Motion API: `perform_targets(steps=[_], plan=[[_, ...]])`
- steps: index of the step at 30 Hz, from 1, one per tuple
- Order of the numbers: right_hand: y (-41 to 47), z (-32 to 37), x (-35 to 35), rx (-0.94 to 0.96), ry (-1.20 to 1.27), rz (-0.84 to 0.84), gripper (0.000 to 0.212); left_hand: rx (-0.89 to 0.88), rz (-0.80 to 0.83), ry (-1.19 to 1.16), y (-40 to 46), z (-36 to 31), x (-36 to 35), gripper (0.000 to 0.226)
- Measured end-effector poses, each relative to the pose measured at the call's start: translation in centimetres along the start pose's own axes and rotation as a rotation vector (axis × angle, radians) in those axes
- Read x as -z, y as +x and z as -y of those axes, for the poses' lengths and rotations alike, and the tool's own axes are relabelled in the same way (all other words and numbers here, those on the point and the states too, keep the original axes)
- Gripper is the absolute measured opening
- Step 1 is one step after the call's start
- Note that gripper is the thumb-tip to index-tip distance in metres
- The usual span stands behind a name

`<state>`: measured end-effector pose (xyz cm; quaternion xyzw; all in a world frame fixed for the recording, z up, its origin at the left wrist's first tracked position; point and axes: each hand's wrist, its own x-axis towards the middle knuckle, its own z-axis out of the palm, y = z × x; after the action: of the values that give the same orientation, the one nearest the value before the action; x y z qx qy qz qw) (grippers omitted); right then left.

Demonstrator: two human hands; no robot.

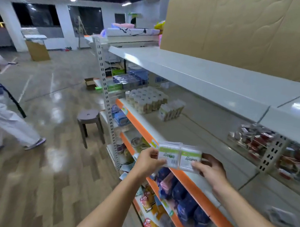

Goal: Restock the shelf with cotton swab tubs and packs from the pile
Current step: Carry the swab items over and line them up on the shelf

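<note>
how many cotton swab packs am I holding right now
2 that show, side by side: the left pack pinched by the left hand, the right pack gripped by the right hand. Edges behind them suggest more packs may be stacked out of sight.

Motion blur smears the print on the cotton swab packs [179, 158], the right hand [212, 169] hides their far edge, and the walking person [6, 115] is cut off by the left edge.
</note>
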<state>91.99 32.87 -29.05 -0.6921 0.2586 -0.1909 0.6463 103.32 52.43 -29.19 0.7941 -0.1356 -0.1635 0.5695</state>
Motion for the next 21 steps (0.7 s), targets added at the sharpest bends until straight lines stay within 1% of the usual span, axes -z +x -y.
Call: perform_targets(steps=[5,11,16,21], plan=[[5.1,0.4,-4.5,0.022,-0.014,0.034,0.024,0.016,-0.033,-0.006,5.3,0.2,3.3,0.016],[11.5,0.8,-8.8,0.002,-0.005,0.042,0.026,0.069,-0.03,0.019,12.9,0.1,6.3,0.024],[16.3,1.5,-11.1,-0.017,0.019,0.011,0.033,0.077,-0.032,0.029,18.7,-0.2,8.1,0.022],[18.8,1.3,-12.2,-0.007,0.014,-0.046,0.031,0.067,-0.007,0.044,23.1,-0.1,8.5,0.024]])
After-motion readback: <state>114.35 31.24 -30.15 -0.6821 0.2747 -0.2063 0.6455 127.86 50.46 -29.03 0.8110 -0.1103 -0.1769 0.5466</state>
